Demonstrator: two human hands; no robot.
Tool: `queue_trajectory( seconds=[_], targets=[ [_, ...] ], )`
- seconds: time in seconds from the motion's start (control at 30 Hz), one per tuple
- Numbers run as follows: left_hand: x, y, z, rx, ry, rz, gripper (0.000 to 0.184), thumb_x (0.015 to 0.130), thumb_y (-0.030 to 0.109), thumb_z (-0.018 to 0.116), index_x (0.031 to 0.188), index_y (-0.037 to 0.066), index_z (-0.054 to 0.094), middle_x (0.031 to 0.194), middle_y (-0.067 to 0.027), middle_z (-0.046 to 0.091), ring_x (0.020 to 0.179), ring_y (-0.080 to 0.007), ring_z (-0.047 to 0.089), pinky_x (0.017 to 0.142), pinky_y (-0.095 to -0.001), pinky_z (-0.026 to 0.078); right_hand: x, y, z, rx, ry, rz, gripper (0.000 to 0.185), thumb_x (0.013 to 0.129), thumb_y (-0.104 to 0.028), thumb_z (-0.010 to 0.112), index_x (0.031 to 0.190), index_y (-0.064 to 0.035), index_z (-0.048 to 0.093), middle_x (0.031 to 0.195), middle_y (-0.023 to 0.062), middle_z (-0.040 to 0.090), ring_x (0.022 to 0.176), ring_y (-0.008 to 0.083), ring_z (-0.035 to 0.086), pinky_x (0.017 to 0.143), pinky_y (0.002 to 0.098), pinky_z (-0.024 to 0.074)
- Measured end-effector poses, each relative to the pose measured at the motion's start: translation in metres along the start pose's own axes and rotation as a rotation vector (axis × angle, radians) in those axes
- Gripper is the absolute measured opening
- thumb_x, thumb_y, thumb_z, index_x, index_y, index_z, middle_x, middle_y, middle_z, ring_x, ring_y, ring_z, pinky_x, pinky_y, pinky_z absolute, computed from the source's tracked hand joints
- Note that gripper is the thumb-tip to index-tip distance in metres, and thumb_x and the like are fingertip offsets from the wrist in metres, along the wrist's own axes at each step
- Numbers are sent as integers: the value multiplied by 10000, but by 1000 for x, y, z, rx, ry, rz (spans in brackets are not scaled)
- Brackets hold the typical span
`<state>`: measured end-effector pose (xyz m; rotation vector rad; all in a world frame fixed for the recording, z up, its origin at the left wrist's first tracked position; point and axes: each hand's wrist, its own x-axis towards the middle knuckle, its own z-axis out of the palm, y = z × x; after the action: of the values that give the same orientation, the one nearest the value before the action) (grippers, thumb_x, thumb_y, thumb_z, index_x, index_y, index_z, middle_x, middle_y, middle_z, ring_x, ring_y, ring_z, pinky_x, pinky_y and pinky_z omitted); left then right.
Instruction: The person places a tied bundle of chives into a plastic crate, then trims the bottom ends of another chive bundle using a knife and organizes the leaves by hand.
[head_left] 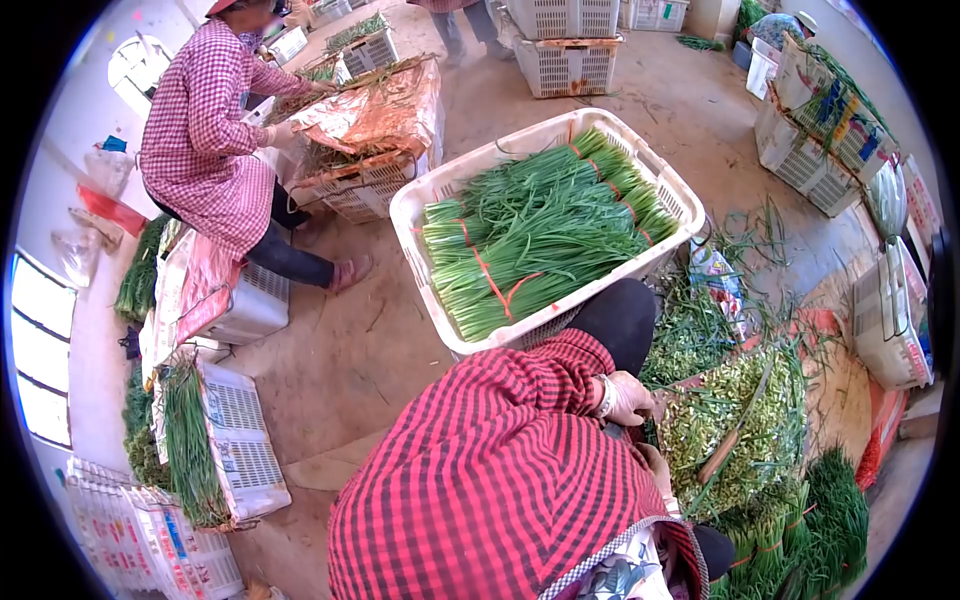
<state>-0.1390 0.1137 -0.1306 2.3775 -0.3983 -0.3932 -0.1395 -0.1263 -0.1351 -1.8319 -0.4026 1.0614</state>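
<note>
My left hand (626, 398), in a pale glove, is at the near edge of a heap of chopped green and yellowish stalk trimmings (735, 415). Its fingers are curled, and whatever they hold is too small to make out. Just below it is my right hand (658, 470), largely covered by my red-and-black checked sleeve (520, 450), its fingers hidden. On the trimmings, right of my hands, lies a knife with a wooden handle (718, 457). Bundles of green stalks (765, 545) tied with red bands are beside my lower knee.
A white crate (420, 265) full of banded green bundles stands by my other knee. A person in a checked coat (205, 140) works at a covered crate (370, 125). Stacked crates (567, 65) stand behind; another crate (245, 440) holds long stalks at left. Loose greens (690, 335) litter the floor.
</note>
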Motion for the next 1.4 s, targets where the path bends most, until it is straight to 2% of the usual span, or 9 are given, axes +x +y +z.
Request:
queue_trajectory(
  seconds=[0.17, 0.33, 0.43, 1.07, 1.13, 1.4],
  targets=[
    [-1, 3, -2, -4, 4, -20, 266, 765, 273, 598, 977, 148, 699, 899, -90, 697, 883, -290, 665, 782, -430, 518, 1, 7, 1, 17, 81, -47, 439, 938, -223, 579, 1252, 78, 520, 1120, 154, 635, 1031, 213, 586, 925, 313, 449],
    [-3, 5, -4, -15, 7, -13, 246, 766, 268, 599, 959, 147, 694, 889, -91, 694, 877, -293, 664, 776, -432, 517, 3, 11, -3, -37, 13, 12, 437, 935, -210, 589, 1260, 73, 519, 1146, 150, 627, 1044, 211, 582, 929, 312, 448],
    [-2, 3, -2, -7, 14, -7, 228, 769, 266, 598, 939, 143, 687, 886, -90, 690, 873, -295, 662, 771, -434, 515, 2, 9, -1, -2, 44, 2, 421, 942, -256, 620, 1207, 65, 555, 1083, 155, 657, 1023, 219, 603, 920, 306, 449],
    [-1, 3, 0, 3, 9, 0, 252, 769, 266, 599, 961, 132, 692, 905, -100, 694, 891, -298, 662, 789, -435, 516, 2, 16, -1, 20, 37, 2, 450, 952, -295, 611, 1206, 71, 547, 1095, 154, 649, 1029, 213, 595, 914, 301, 450],
    [-1, 2, 0, 5, 14, 4, 253, 769, 265, 599, 961, 131, 693, 904, -100, 695, 891, -299, 662, 790, -434, 516, 3, 14, -1, -11, 40, 9, 373, 947, -186, 582, 1232, 53, 548, 1102, 127, 644, 1013, 186, 587, 911, 295, 455],
    [-2, 5, -3, 16, 12, 2, 252, 774, 271, 586, 963, 144, 695, 909, -98, 695, 887, -300, 662, 785, -442, 514, 3, 14, -2, -29, 34, -3, 372, 947, -180, 579, 1231, 58, 546, 1105, 130, 643, 1020, 187, 587, 913, 299, 456]
  ],
)
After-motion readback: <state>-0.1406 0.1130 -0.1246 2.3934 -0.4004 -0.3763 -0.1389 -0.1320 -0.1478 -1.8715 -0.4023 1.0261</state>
